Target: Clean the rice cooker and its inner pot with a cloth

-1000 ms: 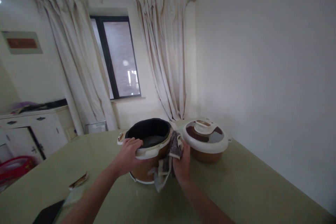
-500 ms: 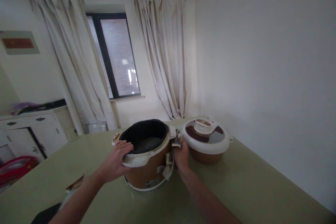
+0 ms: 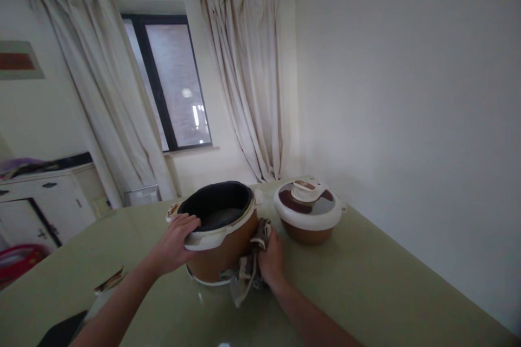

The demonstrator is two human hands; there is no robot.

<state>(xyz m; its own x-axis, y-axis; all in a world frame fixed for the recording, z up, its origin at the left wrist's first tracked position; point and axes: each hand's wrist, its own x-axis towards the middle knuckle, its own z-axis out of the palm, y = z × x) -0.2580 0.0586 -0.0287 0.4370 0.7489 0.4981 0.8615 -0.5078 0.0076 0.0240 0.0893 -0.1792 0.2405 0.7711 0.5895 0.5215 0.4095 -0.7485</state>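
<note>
A brown electric cooker with a white rim and a dark inner pot stands lidless on the table. My left hand grips the white handle at its near left rim, fingers curled over the edge. Bunched in my right hand is a cloth, pressed against the right side of the cooker's brown body, its loose end hanging down toward the table. Just right of that hand sits a second brown and white pot with a lid, untouched.
The pale green table runs along a white wall on the right. Dark flat items and a small brown-edged object lie near my left forearm. Behind are curtains, a window, a white cabinet and a red basket.
My right hand has moved the cloth from the upper right rim down along the cooker's side. The left hand keeps its hold. The whole view has shifted slightly.
</note>
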